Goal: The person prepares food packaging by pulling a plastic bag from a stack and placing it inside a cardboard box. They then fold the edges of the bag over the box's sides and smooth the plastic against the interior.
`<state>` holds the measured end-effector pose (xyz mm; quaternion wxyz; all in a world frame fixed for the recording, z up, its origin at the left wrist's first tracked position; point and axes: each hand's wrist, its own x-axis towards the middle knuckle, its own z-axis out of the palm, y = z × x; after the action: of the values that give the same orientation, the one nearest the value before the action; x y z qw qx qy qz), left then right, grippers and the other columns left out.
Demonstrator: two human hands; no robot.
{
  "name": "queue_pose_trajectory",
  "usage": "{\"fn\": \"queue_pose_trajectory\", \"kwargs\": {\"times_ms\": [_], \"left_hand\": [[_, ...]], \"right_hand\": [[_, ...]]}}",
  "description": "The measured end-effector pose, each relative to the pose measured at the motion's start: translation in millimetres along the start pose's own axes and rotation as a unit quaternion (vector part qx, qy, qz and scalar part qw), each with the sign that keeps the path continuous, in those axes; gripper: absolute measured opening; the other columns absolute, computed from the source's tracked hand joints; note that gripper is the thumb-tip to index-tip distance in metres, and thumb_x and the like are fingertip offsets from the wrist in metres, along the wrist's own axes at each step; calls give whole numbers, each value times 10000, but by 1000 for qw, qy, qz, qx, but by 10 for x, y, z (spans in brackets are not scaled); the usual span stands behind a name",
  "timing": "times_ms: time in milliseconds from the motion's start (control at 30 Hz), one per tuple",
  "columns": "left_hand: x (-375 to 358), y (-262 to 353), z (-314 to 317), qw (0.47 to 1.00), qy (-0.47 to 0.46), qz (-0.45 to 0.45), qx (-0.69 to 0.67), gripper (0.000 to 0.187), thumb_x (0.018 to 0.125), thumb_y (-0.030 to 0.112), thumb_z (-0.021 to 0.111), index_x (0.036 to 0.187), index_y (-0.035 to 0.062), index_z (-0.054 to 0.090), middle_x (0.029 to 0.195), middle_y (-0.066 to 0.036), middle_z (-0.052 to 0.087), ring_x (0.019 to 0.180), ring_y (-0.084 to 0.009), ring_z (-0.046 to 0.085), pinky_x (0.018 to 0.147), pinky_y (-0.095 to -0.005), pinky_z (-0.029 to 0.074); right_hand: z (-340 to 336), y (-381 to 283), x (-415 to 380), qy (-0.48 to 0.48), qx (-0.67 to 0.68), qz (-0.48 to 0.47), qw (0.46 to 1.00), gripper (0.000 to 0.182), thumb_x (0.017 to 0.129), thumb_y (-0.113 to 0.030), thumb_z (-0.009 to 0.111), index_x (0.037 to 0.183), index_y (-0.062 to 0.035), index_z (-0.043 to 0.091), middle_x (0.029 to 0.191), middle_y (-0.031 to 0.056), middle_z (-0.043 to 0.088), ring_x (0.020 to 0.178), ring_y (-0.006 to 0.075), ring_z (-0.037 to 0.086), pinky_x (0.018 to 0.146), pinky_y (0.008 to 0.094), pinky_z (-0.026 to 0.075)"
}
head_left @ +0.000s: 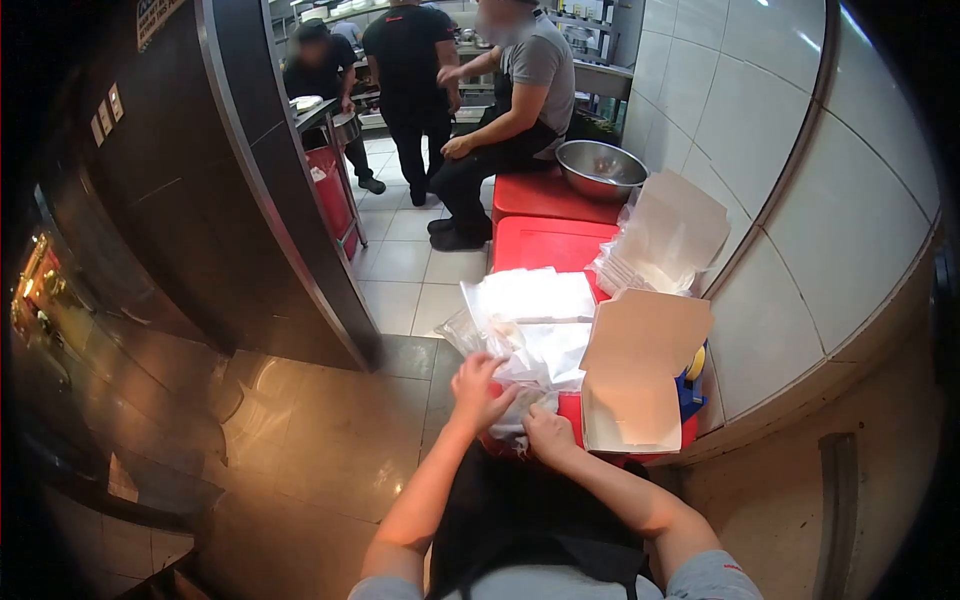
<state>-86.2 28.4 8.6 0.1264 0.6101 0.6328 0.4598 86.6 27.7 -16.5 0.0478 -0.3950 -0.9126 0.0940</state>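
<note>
Close to my body, a crumpled clear plastic bag [512,415] lies at the front edge of a red surface [569,408]. My right hand [550,434] is closed on the bag's near right side, with its fingertips partly hidden. On the other side, my left hand [478,390] has its fingers apart and bent over the bag's edge. White paper sheets [540,298] in clear plastic lie just beyond both hands. To the right of my right hand stands a cardboard box [632,415] with its lid raised.
A second open box [672,225] sits farther back in plastic, near a steel bowl [602,170]. A blue tape dispenser [692,395] is beside the nearer box. One person [520,90] sits on the red chest; two others stand beyond. White tiled wall [770,200] borders the right.
</note>
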Motion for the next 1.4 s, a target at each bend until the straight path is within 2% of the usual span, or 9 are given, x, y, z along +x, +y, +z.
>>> {"fn": "queue_pose_trajectory", "kwargs": {"times_ms": [100, 367, 533, 600, 667, 767, 967, 1300, 1400], "left_hand": [[232, -85, 72, 957, -73, 140, 242, 177, 703, 266, 728, 861, 195, 688, 1162, -57, 539, 1096, -247, 505, 943, -452, 318], [426, 154, -587, 988, 44, 147, -32, 152, 630, -14, 737, 734, 75, 671, 988, -93, 603, 958, -264, 584, 789, -330, 472], [65, -424, -403, 967, 97, -14, -234, 358, 726, 61, 700, 1064, 60, 584, 1168, -109, 514, 1093, -279, 509, 898, -365, 449], [15, -477, -394, 858, 99, -223, -452, 443, 781, 138, 680, 1177, 43, 506, 1225, -112, 466, 1143, -293, 465, 931, -388, 436], [-11, -327, -512, 599, 26, -467, -650, 526, 830, 238, 665, 1246, 26, 423, 1264, -114, 417, 1179, -312, 420, 959, -416, 421], [79, -238, -396, 544, -68, -532, -645, 388, 855, 312, 647, 1112, 52, 516, 1076, -94, 536, 1013, -248, 536, 865, -398, 464], [246, -472, -259, 661, -49, -422, -618, 171, 864, 281, 646, 867, 126, 572, 668, 47, 568, 660, -96, 576, 647, -312, 457], [209, -26, -77, 692, 0, -288, -662, 354, 861, 190, 623, 1153, 60, 470, 1035, -57, 575, 1034, -214, 546, 772, -373, 493], [393, -135, 209, 850, 35, -145, -506, 435, 836, 98, 648, 1192, 36, 407, 1068, -72, 575, 1036, -187, 550, 779, -315, 497]], "right_hand": [[-51, 96, 40, 7, 72, -8, 997, 156, 793, -108, 573, 926, -28, 562, 873, 154, 557, 780, 319, 598, 628, 418, 500], [-1096, -10, 630, 311, 204, -88, 924, 176, 764, -167, 650, 896, -55, 617, 889, 116, 580, 866, 307, 567, 770, 441, 452], [-457, 107, 861, 193, 198, -47, 960, 65, 718, -94, 674, 722, -35, 648, 774, 109, 569, 745, 297, 572, 673, 396, 464], [-324, 79, 862, 218, 286, -6, 933, 89, 691, -78, 677, 674, -8, 625, 717, 130, 562, 666, 298, 572, 592, 370, 461], [-225, 125, 892, 211, 314, 24, 925, 87, 680, -71, 665, 680, 1, 616, 707, 141, 560, 654, 296, 578, 594, 371, 460], [-225, 216, 966, 167, 264, 24, 950, 122, 681, -93, 684, 711, 10, 625, 712, 144, 576, 674, 307, 592, 617, 371, 470], [-520, 435, 1167, 50, 362, 12, 931, 218, 715, -176, 740, 718, 12, 629, 672, 135, 617, 606, 173, 578, 596, 317, 463], [-718, 351, 1392, 15, 353, 133, 926, 528, 792, -512, 661, 639, -7, 634, 576, 55, 580, 537, 118, 523, 514, 271, 431], [-478, 439, 1493, 20, 438, 80, 895, 531, 794, -504, 661, 604, -10, 621, 552, 54, 565, 524, 116, 523, 506, 271, 431]]}}
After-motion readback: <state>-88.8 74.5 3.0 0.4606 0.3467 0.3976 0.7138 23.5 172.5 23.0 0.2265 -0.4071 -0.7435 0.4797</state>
